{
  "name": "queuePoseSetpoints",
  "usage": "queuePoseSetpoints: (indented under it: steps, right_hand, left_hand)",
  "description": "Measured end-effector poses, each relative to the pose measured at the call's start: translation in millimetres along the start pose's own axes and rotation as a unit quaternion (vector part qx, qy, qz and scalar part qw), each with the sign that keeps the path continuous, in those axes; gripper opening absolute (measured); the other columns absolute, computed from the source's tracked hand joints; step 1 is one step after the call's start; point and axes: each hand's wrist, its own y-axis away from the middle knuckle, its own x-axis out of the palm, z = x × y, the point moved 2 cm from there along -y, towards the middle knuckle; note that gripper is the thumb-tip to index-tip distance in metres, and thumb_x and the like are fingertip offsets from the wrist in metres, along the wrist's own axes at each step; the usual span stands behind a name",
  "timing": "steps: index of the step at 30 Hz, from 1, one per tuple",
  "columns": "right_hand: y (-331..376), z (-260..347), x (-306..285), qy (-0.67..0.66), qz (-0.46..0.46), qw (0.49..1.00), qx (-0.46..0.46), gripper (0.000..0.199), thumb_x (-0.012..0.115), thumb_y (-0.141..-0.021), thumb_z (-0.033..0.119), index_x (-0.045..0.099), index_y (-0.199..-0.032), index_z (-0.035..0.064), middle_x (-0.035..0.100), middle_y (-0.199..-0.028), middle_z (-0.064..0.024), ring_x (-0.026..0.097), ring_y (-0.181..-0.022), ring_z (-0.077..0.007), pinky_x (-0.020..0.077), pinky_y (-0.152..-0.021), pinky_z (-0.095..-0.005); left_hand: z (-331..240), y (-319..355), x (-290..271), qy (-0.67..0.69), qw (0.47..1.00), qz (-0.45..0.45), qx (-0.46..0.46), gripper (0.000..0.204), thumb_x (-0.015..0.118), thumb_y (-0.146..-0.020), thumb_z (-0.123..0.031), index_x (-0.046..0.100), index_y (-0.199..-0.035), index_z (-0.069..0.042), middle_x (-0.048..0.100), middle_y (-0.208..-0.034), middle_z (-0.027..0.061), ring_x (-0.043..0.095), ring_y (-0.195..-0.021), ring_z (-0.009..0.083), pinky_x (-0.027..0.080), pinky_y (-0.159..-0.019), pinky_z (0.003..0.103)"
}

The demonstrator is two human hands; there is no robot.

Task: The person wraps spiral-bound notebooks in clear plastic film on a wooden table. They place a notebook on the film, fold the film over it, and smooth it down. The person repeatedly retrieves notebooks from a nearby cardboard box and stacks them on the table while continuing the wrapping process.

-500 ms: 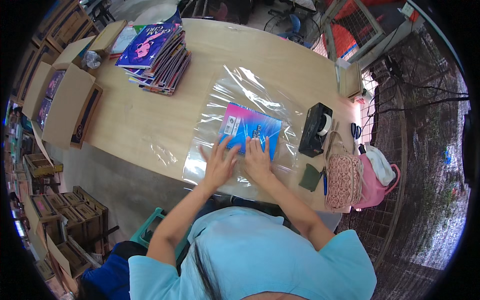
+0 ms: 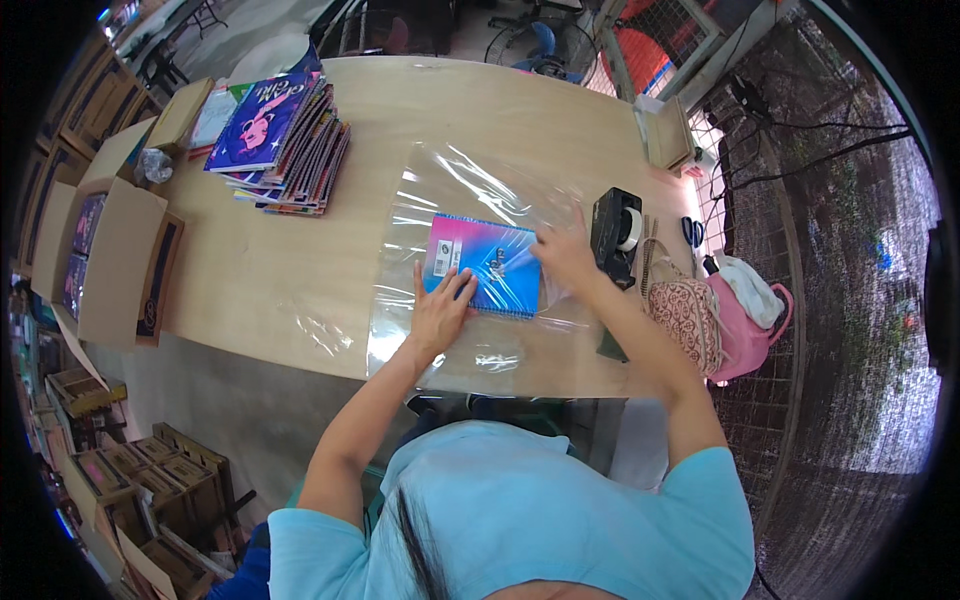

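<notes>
A spiral notebook (image 2: 485,270) with a pink-to-blue cover and a white label lies on a clear plastic sheet (image 2: 400,290), which shows glare over it. My left hand (image 2: 437,315) rests on the notebook's lower left part, fingers spread. At the notebook's right edge is my right hand (image 2: 568,258), its fingers bent and closed on the plastic sheet; the fingertips are partly hidden. Just right of that hand stands a black tape dispenser (image 2: 612,235) with a roll of tape. A dark green piece (image 2: 610,347) shows partly behind my right forearm.
A tall stack of spiral notebooks (image 2: 280,145) stands at the table's far left, beside an open cardboard box (image 2: 120,265). Scissors (image 2: 692,231), a patterned pouch (image 2: 685,325) and a pink bag (image 2: 745,325) are along the right edge. A mesh wall (image 2: 780,380) borders that side.
My right hand has moved from the notebook's lower middle to its right edge, and its fingers have curled. My left hand remains on the left part. The view has shifted slightly.
</notes>
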Motion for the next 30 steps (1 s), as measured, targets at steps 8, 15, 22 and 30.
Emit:
queuePoseSetpoints:
  steps: [8, 15, 22, 30]
  right_hand:
    - [159.2, 34.5, 59.5, -0.236, -0.14, 0.92, 0.279, 0.018, 0.066, -0.076, 0.009, 0.071, -0.093, 0.0096, 0.064, -0.08, -0.0045, 0.06, -0.072, -0.0184, 0.049, -0.078, -0.0326]
    - [174.2, -98.3, 81.5, -0.653, -0.126, 0.386, 0.639, 0.013, 0.072, -0.079, 0.015, 0.07, -0.086, 0.004, 0.066, -0.081, -0.0037, 0.057, -0.068, -0.0128, 0.0445, -0.06, -0.0244]
    - [165.0, -66.6, 59.5, -0.486, -0.241, 0.54, 0.644, 0.021, 0.073, -0.08, 0.02, 0.066, -0.076, 0.0009, 0.064, -0.067, -0.007, 0.058, -0.054, -0.0154, 0.0431, -0.052, -0.0267]
    - [151.1, 32.6, 103.5, -0.764, -0.328, 0.171, 0.529, 0.012, 0.064, -0.086, 0.009, 0.063, -0.095, 0.0018, 0.058, -0.07, -0.0046, 0.054, -0.058, -0.0135, 0.0457, -0.053, -0.0255]
  left_hand:
    - [-0.1, 10.8, 5.7, 0.008, 1.0, -0.023, -0.013, 0.049, 0.064, -0.082, -0.03, 0.053, -0.128, -0.015, 0.051, -0.134, 0.0016, 0.047, -0.126, 0.0216, 0.003, -0.104, 0.072]
    - [-6.5, 8.5, -1.1, 0.003, 0.999, -0.032, -0.017, 0.046, 0.062, -0.085, -0.03, 0.054, -0.128, -0.016, 0.052, -0.134, 0.002, 0.046, -0.128, 0.0214, 0.0, -0.103, 0.073]
    - [-6.9, 9.4, -0.3, -0.007, 0.998, -0.051, -0.026, 0.046, 0.061, -0.083, -0.03, 0.056, -0.126, -0.016, 0.054, -0.131, 0.0034, 0.05, -0.124, 0.0248, -0.004, -0.104, 0.071]
    - [-3.7, 15.8, 8.2, 0.001, 0.998, -0.05, -0.033, 0.048, 0.065, -0.081, -0.029, 0.056, -0.126, -0.017, 0.054, -0.131, 0.0004, 0.05, -0.124, 0.022, -0.003, -0.104, 0.072]
